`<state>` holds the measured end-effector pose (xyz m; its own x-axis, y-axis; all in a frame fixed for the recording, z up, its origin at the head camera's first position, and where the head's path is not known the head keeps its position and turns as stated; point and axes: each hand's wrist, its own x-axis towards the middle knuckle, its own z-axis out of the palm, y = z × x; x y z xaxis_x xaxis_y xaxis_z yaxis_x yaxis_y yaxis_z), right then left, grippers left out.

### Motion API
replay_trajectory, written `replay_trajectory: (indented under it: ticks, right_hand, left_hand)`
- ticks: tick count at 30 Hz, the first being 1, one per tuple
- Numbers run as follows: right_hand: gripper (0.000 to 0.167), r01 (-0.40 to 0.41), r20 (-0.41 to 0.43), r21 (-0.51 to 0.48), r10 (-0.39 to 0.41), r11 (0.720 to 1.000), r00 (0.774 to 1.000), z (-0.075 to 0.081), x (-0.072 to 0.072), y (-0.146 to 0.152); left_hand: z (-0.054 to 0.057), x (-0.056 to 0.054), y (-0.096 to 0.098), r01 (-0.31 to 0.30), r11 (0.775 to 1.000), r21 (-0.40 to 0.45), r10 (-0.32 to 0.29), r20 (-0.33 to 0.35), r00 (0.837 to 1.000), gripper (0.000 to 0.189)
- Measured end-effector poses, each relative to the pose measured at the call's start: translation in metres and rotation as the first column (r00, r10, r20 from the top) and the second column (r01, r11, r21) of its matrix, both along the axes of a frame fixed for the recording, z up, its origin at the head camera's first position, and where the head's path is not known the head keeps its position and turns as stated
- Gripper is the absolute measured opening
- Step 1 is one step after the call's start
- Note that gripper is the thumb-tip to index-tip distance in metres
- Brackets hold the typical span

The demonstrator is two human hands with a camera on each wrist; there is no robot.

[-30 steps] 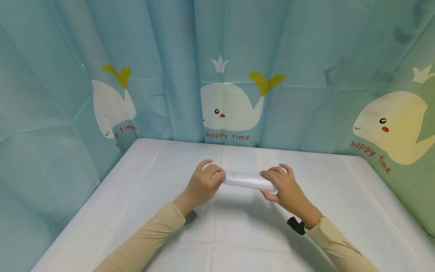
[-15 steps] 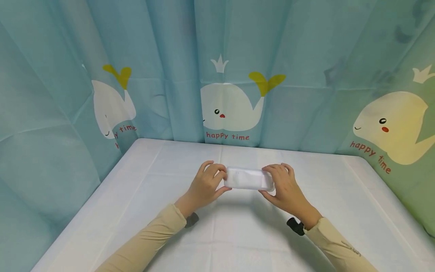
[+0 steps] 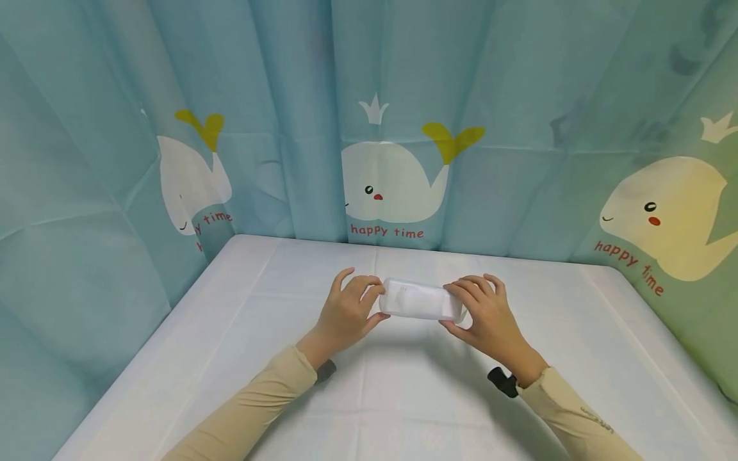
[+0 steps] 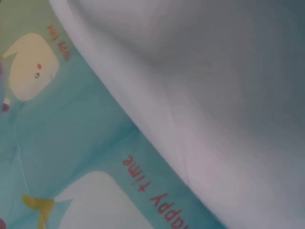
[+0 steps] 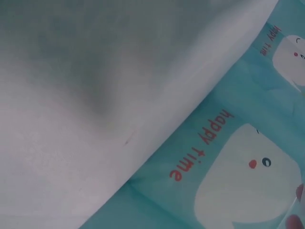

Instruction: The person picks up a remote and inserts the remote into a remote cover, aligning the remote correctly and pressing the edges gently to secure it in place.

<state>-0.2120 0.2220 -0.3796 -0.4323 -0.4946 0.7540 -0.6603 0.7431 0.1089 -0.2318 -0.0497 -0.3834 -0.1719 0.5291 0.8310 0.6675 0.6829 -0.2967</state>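
A translucent white, rounded rectangular plastic case is held up over the table in the head view, its broad face turned toward me. My left hand pinches its left end between the thumb below and fingers above. At the right end, my right hand grips the case the same way, thumb along the lower edge. The case slopes slightly, left end higher. What is inside it, if anything, cannot be made out. Only a fingertip shows at the corner of the right wrist view.
A white cloth covers the table, with soft shadows under the hands. Behind it and at the sides hangs a blue-green curtain printed with white whales. A black wrist-camera mount sits under the right wrist.
The case has turned from nearly edge-on to showing its broad face, and its left end has risen slightly. My left thumb has come into sight at its lower edge. Both hands stay at the ends.
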Motion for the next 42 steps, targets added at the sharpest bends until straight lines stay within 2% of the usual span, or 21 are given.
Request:
replay_trajectory:
  ticks: [3,6,9,12,14,15,18,20,22,25,27,31,33,34,35,37,40,41,42]
  right_hand:
    - [0.06,-0.034,0.028,0.0,0.034,0.999,0.999,0.001,0.0,0.001]
    - [0.054,-0.067,0.089,0.007,0.066,0.998,0.994,0.001,0.001,0.0]
    - [0.048,-0.083,0.166,-0.004,0.082,0.997,0.983,0.001,0.001,-0.001]
    - [0.053,-0.07,0.214,-0.012,0.071,0.997,0.974,0.001,0.002,-0.002]
    - [0.057,-0.047,0.212,0.007,0.044,0.999,0.976,0.001,0.002,-0.005]
    - [0.062,-0.029,0.195,0.028,0.023,0.999,0.981,0.001,0.002,-0.006]
    - [0.074,0.026,0.119,0.1,-0.038,0.995,0.992,0.002,0.001,-0.011]
    - [0.072,0.059,0.067,0.133,-0.068,0.989,0.995,0.002,0.0,-0.013]
    - [0.068,0.07,0.035,0.136,-0.076,0.988,0.997,0.002,0.0,-0.015]
    - [0.065,0.073,0.026,0.113,-0.077,0.991,0.997,0.003,-0.001,-0.015]
    - [0.065,0.071,0.035,0.095,-0.075,0.993,0.997,0.003,-0.001,-0.015]
    - [0.062,0.057,0.064,0.091,-0.063,0.994,0.996,0.0,-0.001,-0.018]
    - [0.06,0.052,0.082,0.103,-0.061,0.993,0.995,0.0,-0.002,-0.021]
    - [0.059,0.052,0.093,0.112,-0.063,0.992,0.994,-0.001,-0.002,-0.023]
    - [0.058,0.055,0.109,0.121,-0.068,0.991,0.992,0.0,-0.003,-0.025]
    - [0.056,0.07,0.151,0.141,-0.091,0.988,0.984,0.0,-0.006,-0.029]
    - [0.054,0.099,0.223,0.176,-0.137,0.979,0.965,-0.001,-0.011,-0.034]
    - [0.054,0.111,0.242,0.191,-0.156,0.975,0.958,-0.001,-0.011,-0.037]
    - [0.055,0.125,0.254,0.212,-0.178,0.969,0.951,-0.002,-0.01,-0.039]
  left_hand:
    - [0.0,-0.002,0.001,0.005,0.999,-0.045,-0.008,-0.065,0.998,0.049]
    - [0.002,-0.005,0.0,0.026,0.998,-0.065,-0.035,-0.144,0.989,0.036]
    - [0.004,-0.005,-0.001,0.028,0.998,-0.048,-0.035,-0.145,0.989,0.024]
    - [0.005,-0.002,-0.001,0.002,1.0,-0.012,-0.003,-0.026,1.0,0.022]
    - [0.005,0.001,-0.002,-0.024,1.0,0.013,0.023,0.088,0.996,0.026]
    - [0.005,0.003,-0.002,-0.04,0.999,0.024,0.035,0.15,0.988,0.026]
    - [0.007,0.006,-0.002,-0.073,0.996,0.058,0.052,0.312,0.949,0.029]
    - [0.008,0.007,-0.002,-0.084,0.994,0.065,0.051,0.401,0.915,0.033]
    - [0.01,0.007,-0.002,-0.07,0.996,0.058,0.035,0.469,0.883,0.039]
    - [0.013,0.008,-0.004,-0.032,0.999,0.004,0.025,0.542,0.84,0.054]
    - [0.013,0.008,-0.007,-0.011,0.999,-0.043,0.033,0.565,0.824,0.063]
    - [0.011,0.006,-0.016,-0.026,0.99,-0.141,0.1,0.547,0.831,0.07]
    - [0.01,0.003,-0.022,-0.047,0.983,-0.175,0.137,0.546,0.826,0.066]
    - [0.01,0.0,-0.024,-0.058,0.98,-0.191,0.157,0.558,0.815,0.065]
    - [0.009,-0.003,-0.026,-0.066,0.976,-0.208,0.177,0.578,0.796,0.064]
    - [0.008,-0.009,-0.031,-0.073,0.967,-0.242,0.214,0.632,0.745,0.062]
    - [0.008,-0.022,-0.033,-0.053,0.954,-0.294,0.255,0.711,0.655,0.06]
    - [0.008,-0.027,-0.033,-0.04,0.949,-0.312,0.266,0.729,0.631,0.059]
    - [0.009,-0.032,-0.032,-0.026,0.944,-0.33,0.275,0.739,0.614,0.059]
